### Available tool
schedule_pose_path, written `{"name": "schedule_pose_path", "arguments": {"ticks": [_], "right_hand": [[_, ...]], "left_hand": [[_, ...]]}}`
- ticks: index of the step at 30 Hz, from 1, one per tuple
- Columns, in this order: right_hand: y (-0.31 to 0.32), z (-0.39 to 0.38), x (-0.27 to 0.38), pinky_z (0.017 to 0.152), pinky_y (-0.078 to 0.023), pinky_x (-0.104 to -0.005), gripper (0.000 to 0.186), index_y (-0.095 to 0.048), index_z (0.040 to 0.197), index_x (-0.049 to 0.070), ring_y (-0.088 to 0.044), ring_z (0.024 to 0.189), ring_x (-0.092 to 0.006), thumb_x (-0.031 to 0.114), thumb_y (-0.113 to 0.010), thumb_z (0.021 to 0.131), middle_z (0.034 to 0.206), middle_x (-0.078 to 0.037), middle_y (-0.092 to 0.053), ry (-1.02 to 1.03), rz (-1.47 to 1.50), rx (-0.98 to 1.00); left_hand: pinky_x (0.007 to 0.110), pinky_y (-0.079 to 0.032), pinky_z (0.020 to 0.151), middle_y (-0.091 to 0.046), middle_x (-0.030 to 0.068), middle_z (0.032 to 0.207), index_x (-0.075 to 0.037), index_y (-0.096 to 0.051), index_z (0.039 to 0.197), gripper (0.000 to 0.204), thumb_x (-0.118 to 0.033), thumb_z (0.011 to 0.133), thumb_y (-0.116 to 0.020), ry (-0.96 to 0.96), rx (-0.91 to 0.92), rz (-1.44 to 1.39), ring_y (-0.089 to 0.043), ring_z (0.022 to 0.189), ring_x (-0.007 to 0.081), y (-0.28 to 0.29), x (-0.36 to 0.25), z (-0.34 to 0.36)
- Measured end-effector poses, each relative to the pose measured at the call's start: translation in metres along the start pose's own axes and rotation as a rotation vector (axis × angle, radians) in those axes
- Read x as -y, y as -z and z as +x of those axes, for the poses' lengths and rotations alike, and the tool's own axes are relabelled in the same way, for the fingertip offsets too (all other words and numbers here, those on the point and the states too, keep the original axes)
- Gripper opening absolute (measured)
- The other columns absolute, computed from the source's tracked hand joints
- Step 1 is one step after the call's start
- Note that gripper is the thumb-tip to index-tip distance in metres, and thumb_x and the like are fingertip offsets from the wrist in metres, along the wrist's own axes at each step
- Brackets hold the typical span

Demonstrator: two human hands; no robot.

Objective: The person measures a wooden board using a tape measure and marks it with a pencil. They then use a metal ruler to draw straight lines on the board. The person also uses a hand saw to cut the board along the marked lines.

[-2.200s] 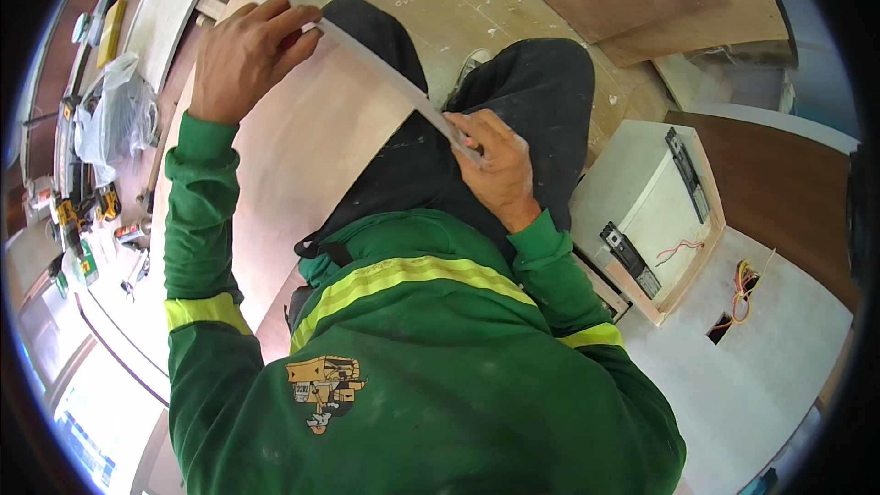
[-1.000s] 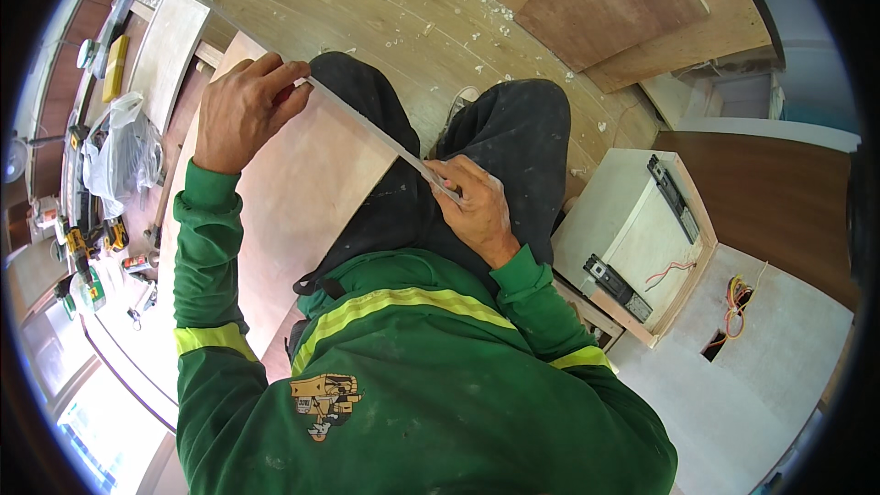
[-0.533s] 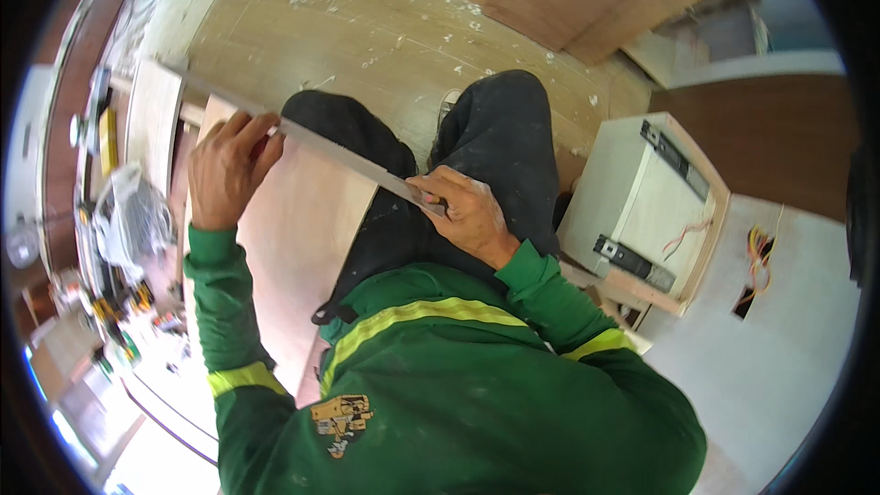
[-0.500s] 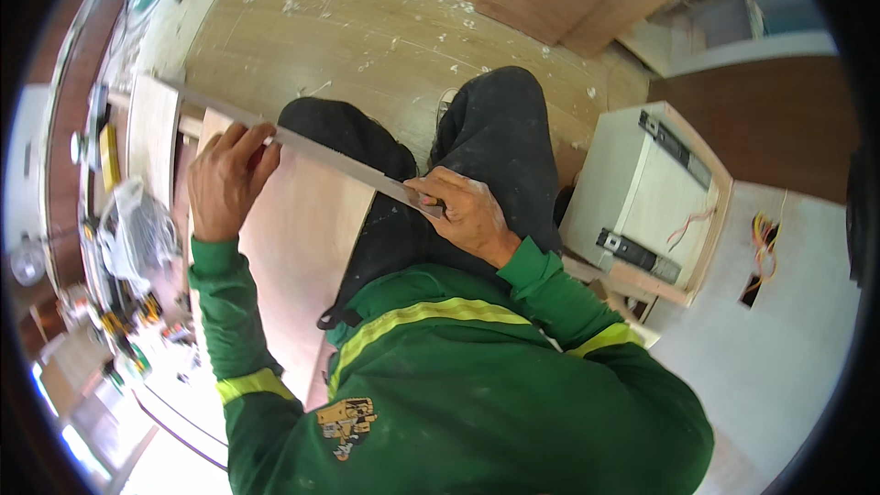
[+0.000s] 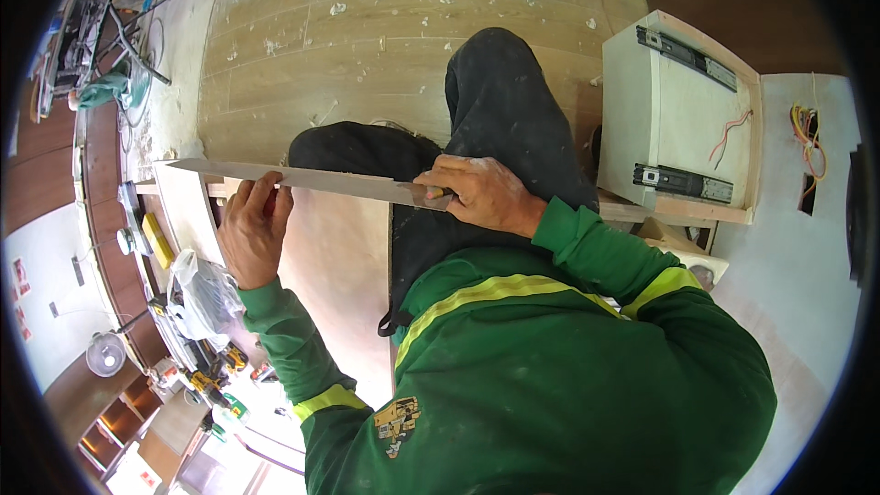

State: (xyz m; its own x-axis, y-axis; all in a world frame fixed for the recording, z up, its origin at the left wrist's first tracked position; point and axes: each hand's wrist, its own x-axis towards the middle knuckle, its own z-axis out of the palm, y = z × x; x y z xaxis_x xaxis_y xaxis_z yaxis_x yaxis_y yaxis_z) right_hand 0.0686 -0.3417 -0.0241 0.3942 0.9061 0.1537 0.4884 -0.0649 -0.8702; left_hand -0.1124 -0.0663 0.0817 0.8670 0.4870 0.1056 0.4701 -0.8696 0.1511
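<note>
I've got my left hand [image 5: 252, 234] pinching the pale strip [image 5: 344, 185] left of its middle, my right hand [image 5: 490, 194] gripping its right end alongside a pencil-like stub [image 5: 438, 192], strip across the board's [image 5: 335, 266] far edge, so even, light pressure should steady it.

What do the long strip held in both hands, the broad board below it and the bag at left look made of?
Long strip: perhaps wood or board with a matte finish; it is flat and pale grey, so the core stays unclear.
Broad board: likely plywood, smooth, judging by its pale tan face.
Bag: thin plastic, glossy, from its crinkles and highlights.
</note>
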Motion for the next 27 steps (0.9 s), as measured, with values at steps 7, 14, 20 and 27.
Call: {"name": "schedule_pose_path", "arguments": {"ticks": [7,14,20,27], "right_hand": [[0.0,-0.001,-0.002,0.077,-0.061,-0.0433,0.045,-0.074,0.122,0.01,-0.072,0.088,-0.0324,-0.002,-0.073,0.079,0.099,-0.006,-0.069,0.003,-0.021,-0.008],[0.001,-0.001,0.0,0.082,-0.06,-0.0464,0.04,-0.071,0.122,0.01,-0.071,0.097,-0.0344,0.008,-0.081,0.083,0.106,-0.008,-0.068,-0.03,-0.012,0.045],[0.0,0.001,-0.001,0.077,-0.06,-0.0443,0.038,-0.073,0.121,0.011,-0.072,0.09,-0.0339,0.004,-0.077,0.084,0.101,-0.008,-0.069,-0.029,0.019,0.033],[-0.006,0.008,0.006,0.072,-0.058,-0.039,0.035,-0.075,0.119,0.007,-0.072,0.083,-0.0308,0.002,-0.076,0.085,0.095,-0.011,-0.068,-0.039,-0.038,0.032]], "left_hand": [[0.039,-0.057,0.071,-0.072,0.0096,0.093,-0.008,-0.074,0.112,0.019,-0.019,0.097,-0.074,-0.079,-0.024,0.033,-0.073,0.079,0.0273,0.0,0.001,0.001],[0.046,-0.053,0.075,-0.07,0.0102,0.093,-0.011,-0.074,0.114,0.021,-0.023,0.096,-0.075,-0.015,-0.006,-0.023,-0.066,0.082,0.0349,-0.001,-0.001,0.0],[0.046,-0.053,0.073,-0.068,0.0112,0.093,-0.012,-0.075,0.115,0.023,-0.025,0.097,-0.073,-0.042,0.002,-0.017,-0.067,0.085,0.0358,-0.002,0.007,0.001],[0.041,-0.053,0.067,-0.066,0.0049,0.084,-0.013,-0.076,0.109,0.019,-0.026,0.096,-0.074,-0.054,-0.09,-0.075,-0.067,0.077,0.0277,-0.008,0.023,-0.005]]}}
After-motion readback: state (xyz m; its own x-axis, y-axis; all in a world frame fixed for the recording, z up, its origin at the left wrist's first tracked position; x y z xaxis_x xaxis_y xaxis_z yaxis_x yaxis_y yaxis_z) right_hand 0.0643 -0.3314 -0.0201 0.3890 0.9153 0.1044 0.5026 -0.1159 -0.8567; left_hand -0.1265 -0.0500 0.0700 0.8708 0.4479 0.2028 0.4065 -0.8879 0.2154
